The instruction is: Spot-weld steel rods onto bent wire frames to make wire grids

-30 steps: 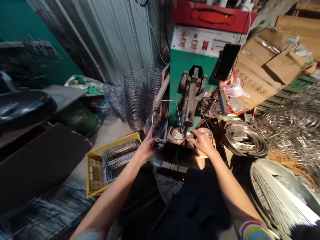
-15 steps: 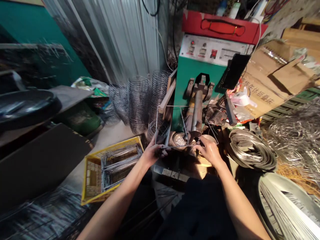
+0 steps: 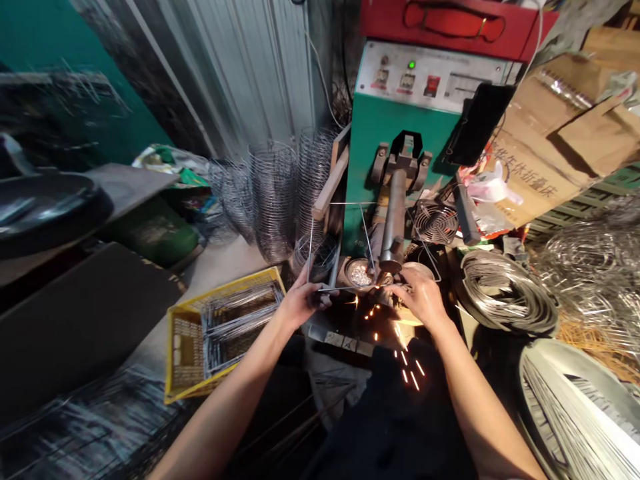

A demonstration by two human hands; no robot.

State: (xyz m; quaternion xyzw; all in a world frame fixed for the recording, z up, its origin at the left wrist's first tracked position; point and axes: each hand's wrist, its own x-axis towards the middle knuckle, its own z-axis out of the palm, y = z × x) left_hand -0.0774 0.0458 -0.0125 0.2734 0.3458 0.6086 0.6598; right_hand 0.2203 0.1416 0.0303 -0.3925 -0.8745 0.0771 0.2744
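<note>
My left hand (image 3: 300, 301) grips the lower left corner of a thin wire frame (image 3: 311, 240) that stands upright in front of a green welding machine (image 3: 400, 133). My right hand (image 3: 419, 297) pinches the frame's bottom wire at the foot of the machine's metal arm (image 3: 393, 217). Orange sparks (image 3: 395, 333) fly down from the point between my hands. A green lamp (image 3: 411, 65) glows on the machine's panel. A small dish of metal bits (image 3: 359, 273) sits just behind the frame.
A yellow crate (image 3: 187, 343) with wire pieces lies at the lower left. Stacked wire baskets (image 3: 275, 193) stand left of the machine. Coiled wire (image 3: 505, 293) and a bundle of straight wires (image 3: 575, 407) lie at the right. Cardboard boxes (image 3: 550, 133) and a small fan (image 3: 434, 223) are behind.
Sparks have started flying under the machine's arm and the green panel lamp has lit. Both hands keep hold of the wire frame in much the same place.
</note>
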